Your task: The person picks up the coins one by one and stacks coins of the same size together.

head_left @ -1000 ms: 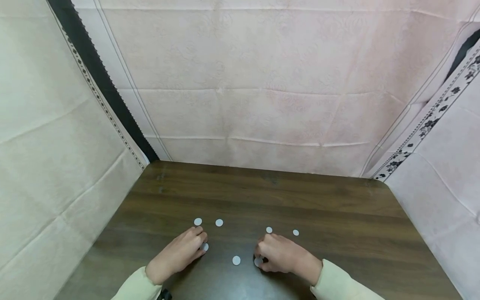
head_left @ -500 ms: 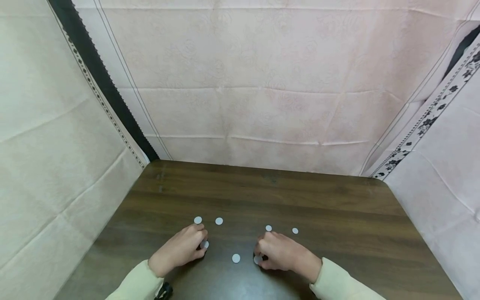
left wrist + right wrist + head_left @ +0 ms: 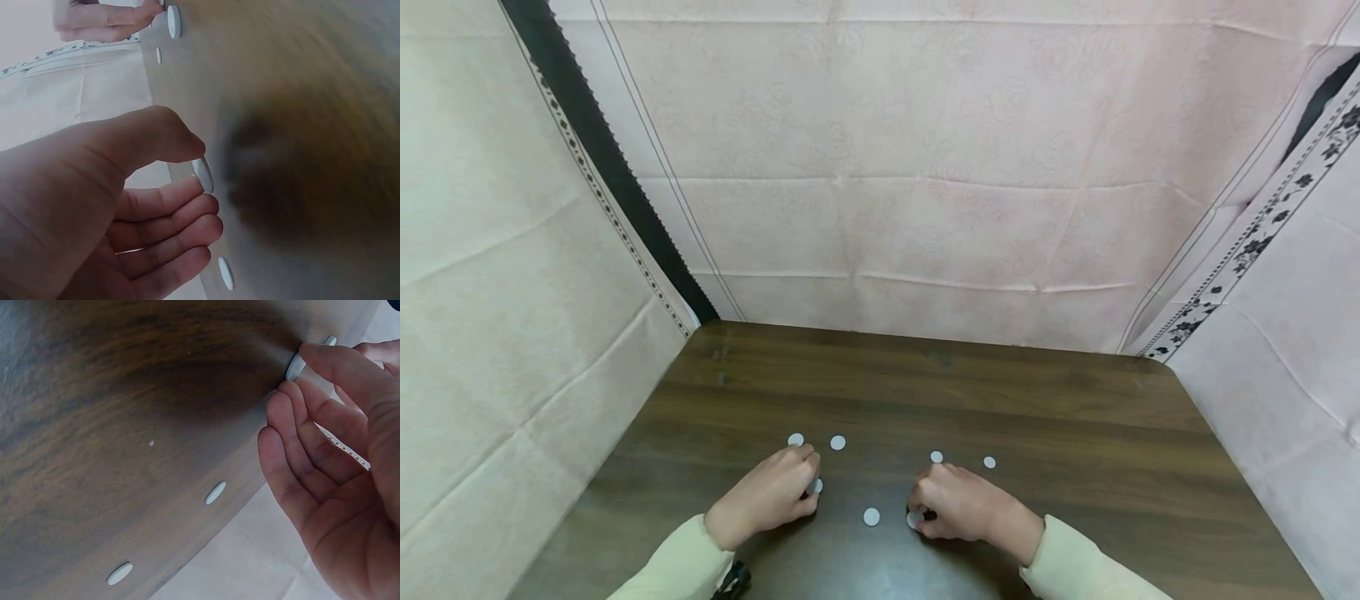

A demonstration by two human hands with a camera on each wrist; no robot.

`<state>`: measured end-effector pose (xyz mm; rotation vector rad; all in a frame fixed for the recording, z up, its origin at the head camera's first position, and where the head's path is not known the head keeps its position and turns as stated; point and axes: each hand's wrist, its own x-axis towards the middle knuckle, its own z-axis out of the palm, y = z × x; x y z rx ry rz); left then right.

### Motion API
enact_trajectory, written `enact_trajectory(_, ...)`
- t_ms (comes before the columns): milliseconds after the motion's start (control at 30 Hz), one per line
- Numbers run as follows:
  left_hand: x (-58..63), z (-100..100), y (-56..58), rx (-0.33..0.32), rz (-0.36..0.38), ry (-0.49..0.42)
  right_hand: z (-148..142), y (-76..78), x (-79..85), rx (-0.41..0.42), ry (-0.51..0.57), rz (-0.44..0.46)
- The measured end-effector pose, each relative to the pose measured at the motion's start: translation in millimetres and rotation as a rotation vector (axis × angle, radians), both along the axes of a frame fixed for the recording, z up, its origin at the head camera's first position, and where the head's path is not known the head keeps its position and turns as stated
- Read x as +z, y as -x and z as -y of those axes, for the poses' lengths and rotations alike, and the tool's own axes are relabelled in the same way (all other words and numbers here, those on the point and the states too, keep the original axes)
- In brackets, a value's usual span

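Observation:
My left hand (image 3: pixel 767 493) is low over the table, left of centre. Its thumb and index finger pinch a flat white disc (image 3: pixel 203 175), and the other fingers curl loosely beside it. To the right, my right hand (image 3: pixel 958 504) pinches a second white disc (image 3: pixel 295 367) between thumb and fingertips, close to the wood. Between the hands lies a loose white disc (image 3: pixel 871 517). Just past the left knuckles is another disc (image 3: pixel 795 439), partly overlapped by that hand in the head view.
More white discs lie farther back: one disc (image 3: pixel 838 442) on the left side, and on the right a disc (image 3: pixel 936 457) and a disc (image 3: pixel 989 462). The brown wooden table (image 3: pixel 925 392) ends at a pale cloth wall (image 3: pixel 887 167), with cloth on both sides too.
My left hand has shifted slightly to the right with its disc. My right hand keeps its place and its pinch. The loose discs stay where they were.

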<state>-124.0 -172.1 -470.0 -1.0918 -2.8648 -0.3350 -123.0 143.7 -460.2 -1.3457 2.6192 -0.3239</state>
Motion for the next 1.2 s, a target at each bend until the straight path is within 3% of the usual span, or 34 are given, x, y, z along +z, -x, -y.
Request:
enact_trajectory(300, 5.4, -9, 1.5, -0.014, -0.077, 0.051, -1, -0.1, -2.1, -0.019, 0.012, 0.017)
enact_trajectory(500, 11.3, -12, 1.9, -0.028, -0.067, 0.064, -1, -1.3, -3.3, -0.019, 0.029, -0.018)
enact_trajectory(933, 13.7, -25, -1.6, -0.062, -0.118, 0.068, -1, -2.1, -4.5, -0.032, 0.035, -0.039)
enact_trajectory(1200, 18.4, -40, -3.0, -0.119, -0.171, 0.095, -3, -2.5, -6.2, -0.041, 0.046, -0.044)
